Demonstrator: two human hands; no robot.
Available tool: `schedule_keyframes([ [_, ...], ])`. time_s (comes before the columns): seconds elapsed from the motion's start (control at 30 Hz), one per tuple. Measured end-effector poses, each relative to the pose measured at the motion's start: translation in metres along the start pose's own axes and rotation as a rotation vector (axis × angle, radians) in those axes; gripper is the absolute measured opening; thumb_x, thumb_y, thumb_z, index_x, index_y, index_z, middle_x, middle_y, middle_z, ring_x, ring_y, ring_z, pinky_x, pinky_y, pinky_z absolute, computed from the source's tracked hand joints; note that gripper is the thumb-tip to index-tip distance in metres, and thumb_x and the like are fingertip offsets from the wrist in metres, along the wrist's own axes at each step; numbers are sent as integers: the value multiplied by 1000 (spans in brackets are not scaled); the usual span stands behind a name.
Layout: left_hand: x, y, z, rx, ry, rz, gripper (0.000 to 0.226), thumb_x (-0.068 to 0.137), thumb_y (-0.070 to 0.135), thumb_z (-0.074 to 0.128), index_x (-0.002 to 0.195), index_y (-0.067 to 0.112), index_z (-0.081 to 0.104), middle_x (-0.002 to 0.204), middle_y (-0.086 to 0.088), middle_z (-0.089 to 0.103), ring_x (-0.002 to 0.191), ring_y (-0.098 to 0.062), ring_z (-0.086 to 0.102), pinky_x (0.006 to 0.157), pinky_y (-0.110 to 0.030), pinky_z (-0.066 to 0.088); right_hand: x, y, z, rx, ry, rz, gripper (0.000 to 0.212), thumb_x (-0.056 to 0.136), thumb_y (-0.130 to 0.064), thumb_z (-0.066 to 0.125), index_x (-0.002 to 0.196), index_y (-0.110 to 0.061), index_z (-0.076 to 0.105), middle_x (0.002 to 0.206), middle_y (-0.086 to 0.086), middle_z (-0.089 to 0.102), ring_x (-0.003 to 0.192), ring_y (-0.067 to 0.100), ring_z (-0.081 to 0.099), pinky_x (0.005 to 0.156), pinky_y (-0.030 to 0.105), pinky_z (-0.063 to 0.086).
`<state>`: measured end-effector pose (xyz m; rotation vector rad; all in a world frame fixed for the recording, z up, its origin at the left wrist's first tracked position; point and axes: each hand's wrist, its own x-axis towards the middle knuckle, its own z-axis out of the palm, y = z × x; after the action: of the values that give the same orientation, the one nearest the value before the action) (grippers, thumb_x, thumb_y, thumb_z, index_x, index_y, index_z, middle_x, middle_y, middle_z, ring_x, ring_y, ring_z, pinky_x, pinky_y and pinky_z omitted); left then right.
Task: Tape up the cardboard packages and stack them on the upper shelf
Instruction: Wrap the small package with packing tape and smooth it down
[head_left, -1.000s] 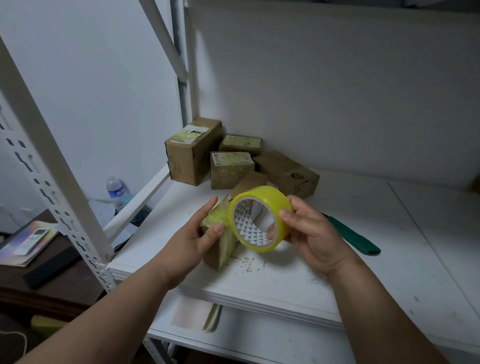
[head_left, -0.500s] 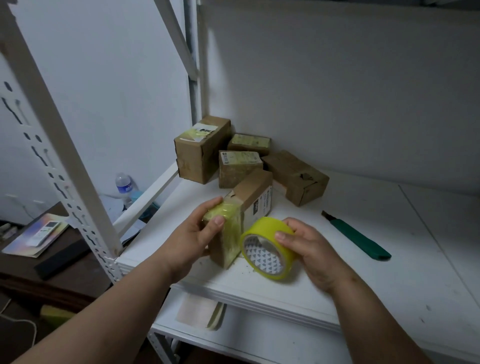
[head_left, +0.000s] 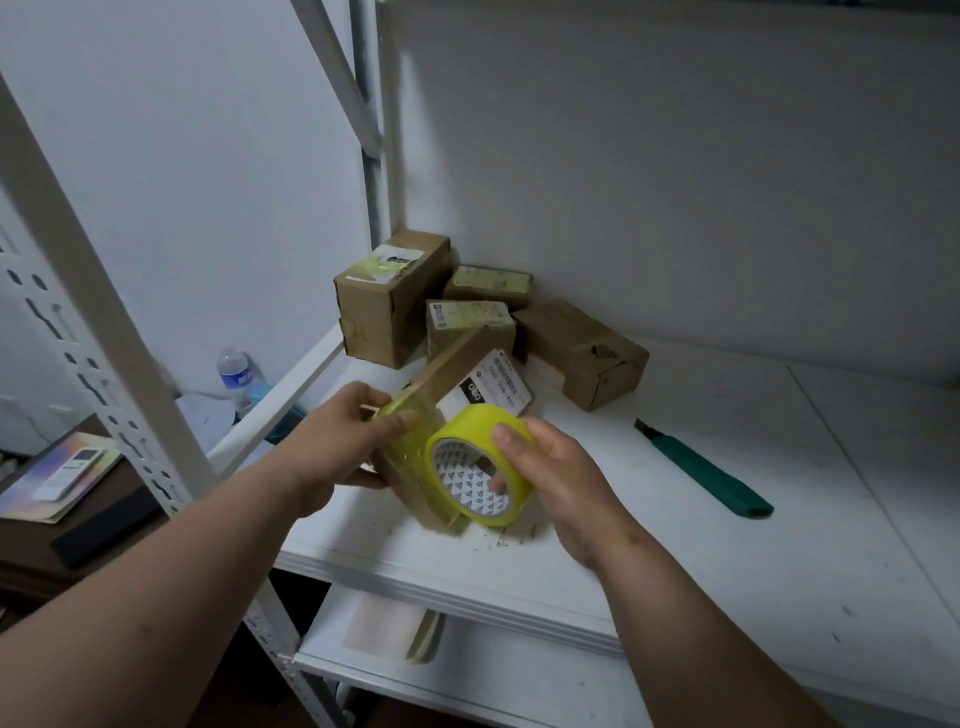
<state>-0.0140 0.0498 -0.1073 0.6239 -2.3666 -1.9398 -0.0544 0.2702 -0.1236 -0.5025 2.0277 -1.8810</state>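
The white metal shelf (head_left: 675, 519) held the small brown cardboard box (head_left: 457, 379), tipped up near its front edge. The left hand (head_left: 332, 452) gripped the box's taped end. The right hand (head_left: 550, 473) curled round the yellow tape roll (head_left: 480, 465), touching the box. Pulling the tape tight and flat would likely work best.

White plain walls (head_left: 675, 156), dim flat light. White metal rack: slotted upright (head_left: 93, 358) at 9 o'clock, diagonal brace (head_left: 337, 78) at 12. White shelf board (head_left: 753, 519), scuffed, debris specks near front edge. Lower shelf (head_left: 493, 686) at 6, papers on it. Dark brown desk (head_left: 31, 545) at 8, remote on colourful booklet (head_left: 62, 475). Water bottle (head_left: 234, 374) behind rack, 9 o'clock.
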Motion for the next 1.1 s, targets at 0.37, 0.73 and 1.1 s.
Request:
schedule_keyframes([
  [0.37, 12, -62, -1, 717, 61, 475, 41, 96, 32, 56, 137, 24, 57, 148, -2, 47, 132, -22, 47, 111, -42, 37, 16, 14, 8, -99, -103, 47, 94, 67, -85, 61, 100, 3, 49, 108, 37, 56, 89, 33, 59, 100, 61, 43],
  [0.73, 6, -77, -4, 1059, -189, 498, 115, 62, 99, 5, 157, 35, 6, 161, 21, -7, 147, 1, -12, 118, -35, -1, 12, 0, -8, -209, 8, -9, 79, 79, -78, 54, 104, -4, 66, 106, 22, 67, 99, 35, 66, 93, 48, 50],
  [1.1, -9, -59, 9, 1347, -128, 414, 113, 60, 95, 21, 156, 40, -3, 165, 12, -6, 150, -6, -8, 120, -47, -6, -10, 12, -48, -488, 71, 162, 46, 92, -57, 57, 73, -17, 49, 69, 4, 44, 63, 16, 44, 62, 31, 34],
])
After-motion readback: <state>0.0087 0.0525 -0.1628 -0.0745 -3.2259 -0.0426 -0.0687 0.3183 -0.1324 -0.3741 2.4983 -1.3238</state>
